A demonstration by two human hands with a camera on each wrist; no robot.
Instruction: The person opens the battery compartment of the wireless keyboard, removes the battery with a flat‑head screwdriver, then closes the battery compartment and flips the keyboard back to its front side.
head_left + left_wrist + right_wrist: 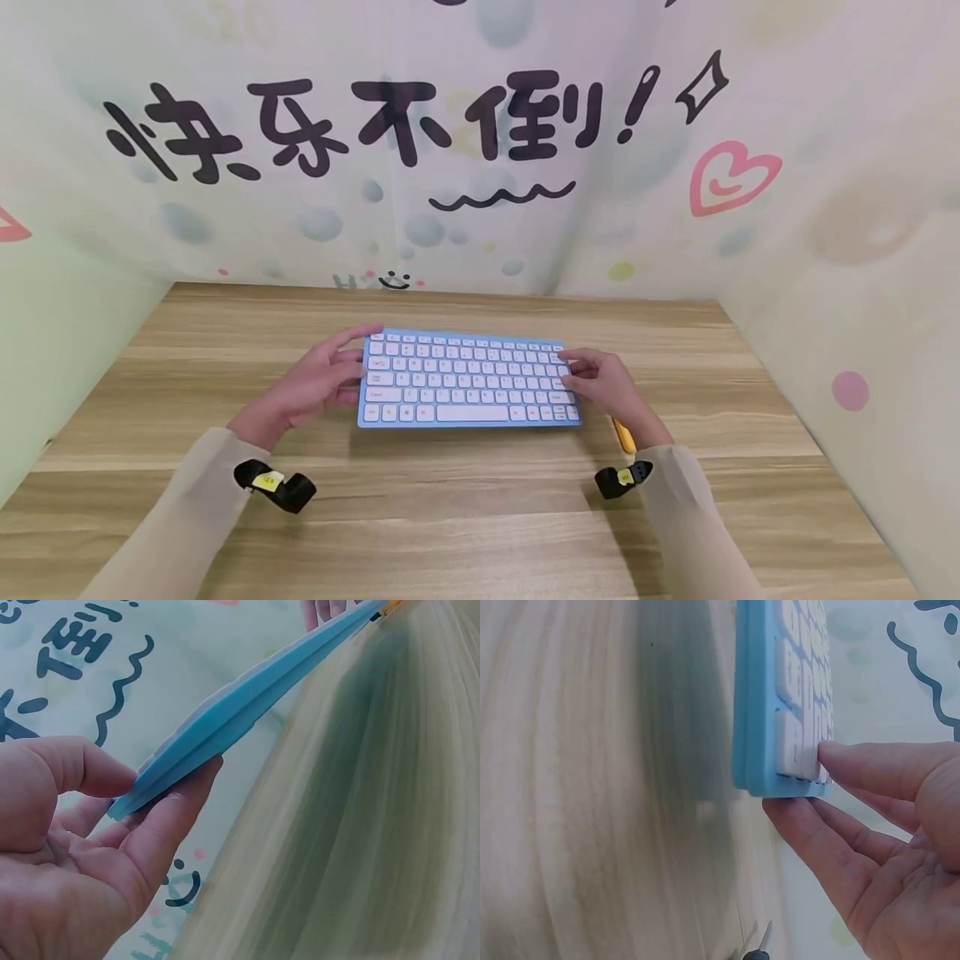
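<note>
A blue keyboard (465, 379) with white keys is held above the wooden table, and its shadow falls on the wood below. My left hand (322, 375) grips its left end. In the left wrist view, the left thumb (90, 769) lies at the upper side and the fingers reach beneath the blue casing (217, 731). On the right end, my right hand (607, 383) pinches the keyboard. The right wrist view has the right thumb (870, 769) against the key side and fingertips (787, 814) at the end edge.
An orange-handled tool (623, 435) lies on the table (450, 517) beneath the right wrist; a thin metal shaft (767, 935) shows in the right wrist view. A printed cloth (420, 242) hangs behind the table's far edge. Black straps (277, 486) circle both wrists.
</note>
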